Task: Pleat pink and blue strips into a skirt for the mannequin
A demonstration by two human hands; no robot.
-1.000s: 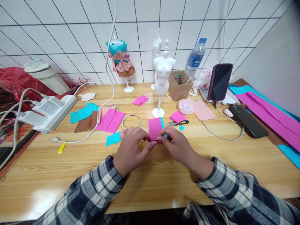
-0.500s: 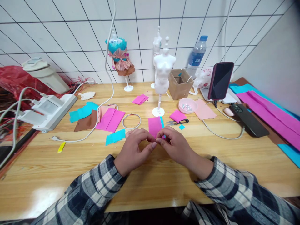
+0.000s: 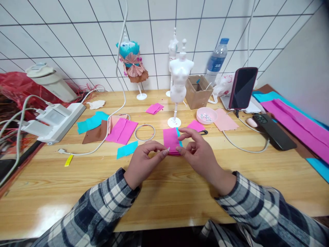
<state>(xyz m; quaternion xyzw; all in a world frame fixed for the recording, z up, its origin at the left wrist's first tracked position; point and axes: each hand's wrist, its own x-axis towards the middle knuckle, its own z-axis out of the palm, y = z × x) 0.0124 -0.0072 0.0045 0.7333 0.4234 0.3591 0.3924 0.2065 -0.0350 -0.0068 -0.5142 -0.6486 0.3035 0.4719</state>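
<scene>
My left hand (image 3: 146, 161) is closed in a pinch, thumb against forefinger, with a tiny whitish bit at the tips, too small to name. My right hand (image 3: 196, 156) has its forefinger and thumb apart with nothing visible between them. Its fingertips are by the right edge of a folded stack of magenta crepe paper (image 3: 170, 139). A narrow blue strip (image 3: 178, 132) runs along that edge, partly behind the right fingers. Behind the stack stands a white mini dress form (image 3: 180, 80). Small scissors (image 3: 204, 132) lie mostly hidden behind my right hand.
Left of the stack are a metal ring (image 3: 145, 132), a blue piece (image 3: 127, 150) and a magenta piece (image 3: 122, 131). A pink dish (image 3: 206, 116) of beads, a cardboard box (image 3: 197, 92) and a black phone (image 3: 273, 132) stand or lie right. A white cable (image 3: 119, 111) crosses the left side.
My hands have moved apart from a joint pinch. The right fingers have opened and the forefinger stretched out; the left still pinches. More of the magenta stack's front edge shows.
</scene>
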